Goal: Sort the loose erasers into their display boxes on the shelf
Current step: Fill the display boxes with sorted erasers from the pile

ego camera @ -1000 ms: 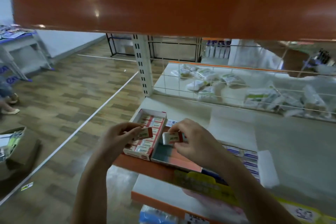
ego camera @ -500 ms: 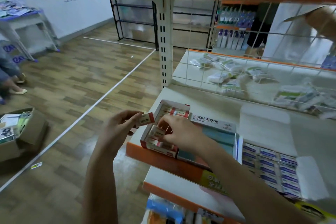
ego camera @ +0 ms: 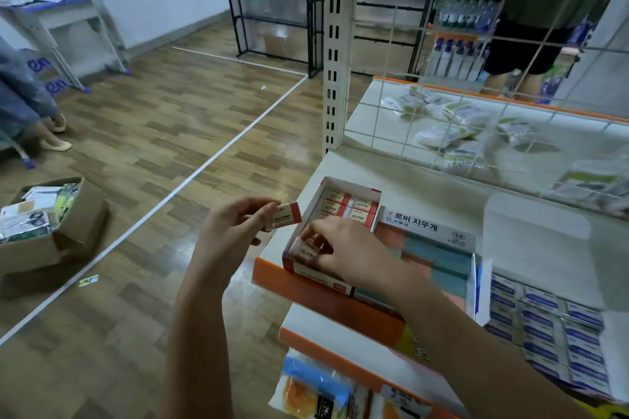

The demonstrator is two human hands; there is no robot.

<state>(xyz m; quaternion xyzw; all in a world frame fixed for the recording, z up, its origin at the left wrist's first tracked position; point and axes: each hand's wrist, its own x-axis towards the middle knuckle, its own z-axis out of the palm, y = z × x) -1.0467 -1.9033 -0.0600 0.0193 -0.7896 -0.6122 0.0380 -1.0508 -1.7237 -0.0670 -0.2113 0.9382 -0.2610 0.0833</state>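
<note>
A red-and-white display box stands at the shelf's left front corner, with rows of red-banded erasers inside. My left hand pinches one loose red-and-white eraser just left of the box, off the shelf edge. My right hand reaches into the box's near end, and its fingertips pinch another eraser lying there. To the right sits a larger box with pink and teal erasers, then a box of blue-labelled erasers.
A wire grid backs the shelf, with green packets behind it. A perforated upright post rises at the shelf's left end. A cardboard box of goods sits on the wooden floor. A person's legs stand behind the grid.
The view has dropped and moved closer to the shelf. My right hand went from above the larger box into the red-and-white box. My left hand keeps its eraser beside the box.
</note>
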